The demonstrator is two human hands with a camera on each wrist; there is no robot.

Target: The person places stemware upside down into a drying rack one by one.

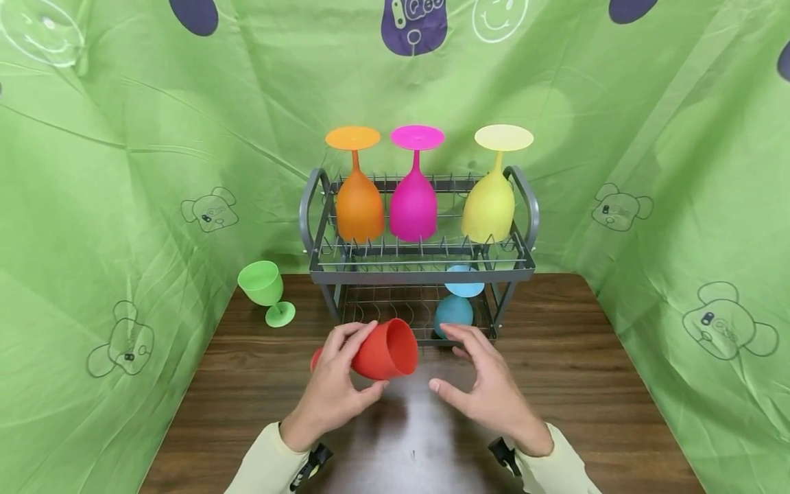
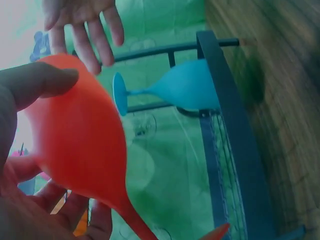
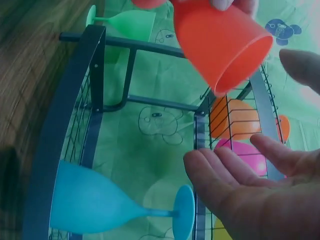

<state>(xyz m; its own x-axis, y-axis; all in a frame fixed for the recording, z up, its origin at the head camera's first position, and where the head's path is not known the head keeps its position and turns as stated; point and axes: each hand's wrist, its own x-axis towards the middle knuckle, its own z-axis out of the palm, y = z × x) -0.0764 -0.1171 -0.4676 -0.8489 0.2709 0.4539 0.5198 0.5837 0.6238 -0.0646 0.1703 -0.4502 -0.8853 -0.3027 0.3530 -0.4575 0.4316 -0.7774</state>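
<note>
A red goblet (image 1: pixel 384 351) lies tilted in my left hand (image 1: pixel 336 384), its mouth turned toward the right. In the left wrist view, the thumb and fingers wrap around the bowl of the goblet (image 2: pixel 82 130), and its stem points down and away. My right hand (image 1: pixel 484 381) is held apart from it, fingers spread and holding nothing. In the right wrist view, the red rim (image 3: pixel 244 65) faces the right hand's palm (image 3: pixel 260 190). Just behind the right fingertips, a blue goblet (image 1: pixel 455 315) stands upside down on the rack's lower tier.
A two-tier dark metal dish rack (image 1: pixel 426 276) stands behind the hands. On its upper tier, orange (image 1: pixel 360 206), pink (image 1: pixel 413 206) and yellow (image 1: pixel 490 206) goblets stand inverted. A green goblet (image 1: pixel 261 283) stands upright on the wooden table (image 1: pixel 247 412) left of the rack.
</note>
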